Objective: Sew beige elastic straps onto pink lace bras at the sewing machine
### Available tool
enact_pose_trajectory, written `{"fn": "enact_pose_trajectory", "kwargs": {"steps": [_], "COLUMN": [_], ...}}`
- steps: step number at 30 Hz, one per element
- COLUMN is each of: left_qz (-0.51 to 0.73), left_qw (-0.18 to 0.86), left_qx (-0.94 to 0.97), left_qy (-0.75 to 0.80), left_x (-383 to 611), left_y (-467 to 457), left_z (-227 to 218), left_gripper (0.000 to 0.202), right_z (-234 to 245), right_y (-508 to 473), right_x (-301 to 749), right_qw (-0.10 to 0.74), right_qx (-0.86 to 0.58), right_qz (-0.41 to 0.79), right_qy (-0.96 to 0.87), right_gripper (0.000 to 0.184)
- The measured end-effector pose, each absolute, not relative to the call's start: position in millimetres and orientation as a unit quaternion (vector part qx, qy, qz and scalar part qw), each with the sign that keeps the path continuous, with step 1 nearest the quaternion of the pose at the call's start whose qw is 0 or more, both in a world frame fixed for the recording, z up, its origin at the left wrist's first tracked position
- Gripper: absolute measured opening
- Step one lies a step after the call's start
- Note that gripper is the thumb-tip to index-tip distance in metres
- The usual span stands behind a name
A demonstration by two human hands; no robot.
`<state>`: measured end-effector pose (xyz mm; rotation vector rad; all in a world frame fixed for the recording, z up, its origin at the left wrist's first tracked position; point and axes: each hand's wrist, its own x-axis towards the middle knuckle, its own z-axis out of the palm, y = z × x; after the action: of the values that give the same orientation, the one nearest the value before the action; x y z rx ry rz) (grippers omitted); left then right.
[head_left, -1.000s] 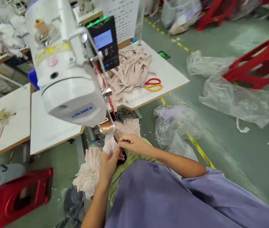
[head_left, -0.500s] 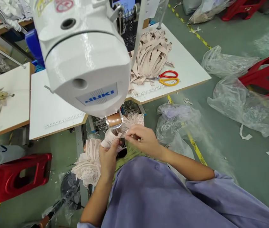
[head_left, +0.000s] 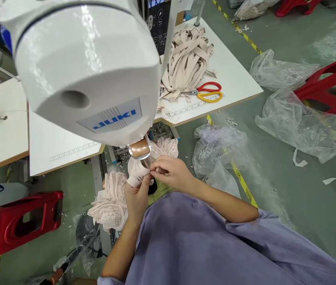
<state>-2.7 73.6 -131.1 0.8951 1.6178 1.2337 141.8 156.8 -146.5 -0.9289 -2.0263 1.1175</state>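
Note:
Below the head of a white sewing machine (head_left: 97, 79), both hands meet at a pale pink lace garment (head_left: 136, 171). My left hand (head_left: 136, 198) pinches its fabric from the near side, thumb on top. With fingertips closed at the same edge, my right hand (head_left: 170, 172) grips the fabric from the right, close to the left thumb. A copper-coloured guard (head_left: 140, 149) in a metal frame sits just above the fabric and partly hides the needle area. More bunched pale lace (head_left: 111, 202) hangs to the left of my left hand.
On the white table (head_left: 233, 79) lie a heap of beige fabric strips (head_left: 188, 63) and scissors (head_left: 209, 92) with red and yellow handles. Clear plastic bags (head_left: 218, 146) lie on the floor at right. Red stools (head_left: 22, 225) stand on both sides.
My view has moved closer to the machine head. My right fingertips have come in against the fabric beside my left thumb; the loose strip end that stuck up there no longer shows.

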Motion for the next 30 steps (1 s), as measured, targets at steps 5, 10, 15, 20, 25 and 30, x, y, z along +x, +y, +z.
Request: {"fn": "enact_pose_trajectory", "kwargs": {"steps": [5, 10, 15, 20, 25, 30], "left_qz": [0.511, 0.526, 0.492, 0.424, 0.404, 0.367], "left_qw": [0.414, 0.447, 0.515, 0.528, 0.429, 0.459], "left_qx": [0.422, 0.409, 0.364, 0.409, 0.46, 0.484], "left_qy": [0.623, 0.597, 0.6, 0.612, 0.664, 0.648], "left_x": [-9.0, -10.5, -13.0, -19.2, -22.2, -28.8], "left_y": [73.2, 69.9, 75.7, 81.9, 78.8, 86.2], "left_z": [-131.0, -134.9, -137.2, -132.3, -129.5, -121.2], "left_gripper": [0.017, 0.015, 0.017, 0.02, 0.023, 0.021], "right_z": [-135.5, -129.5, -136.7, -143.5, -141.1, -136.0], "right_y": [168.5, 170.2, 166.9, 163.4, 168.3, 177.7], "right_x": [147.3, 150.3, 152.3, 149.9, 154.0, 164.3], "right_qw": [0.253, 0.236, 0.218, 0.22, 0.193, 0.165], "right_qx": [-0.305, -0.258, -0.274, -0.313, -0.328, -0.35], "right_qz": [0.496, 0.492, 0.474, 0.476, 0.54, 0.611], "right_qy": [-0.772, -0.797, -0.808, -0.792, -0.751, -0.691], "right_gripper": [0.009, 0.01, 0.01, 0.012, 0.008, 0.016]}}
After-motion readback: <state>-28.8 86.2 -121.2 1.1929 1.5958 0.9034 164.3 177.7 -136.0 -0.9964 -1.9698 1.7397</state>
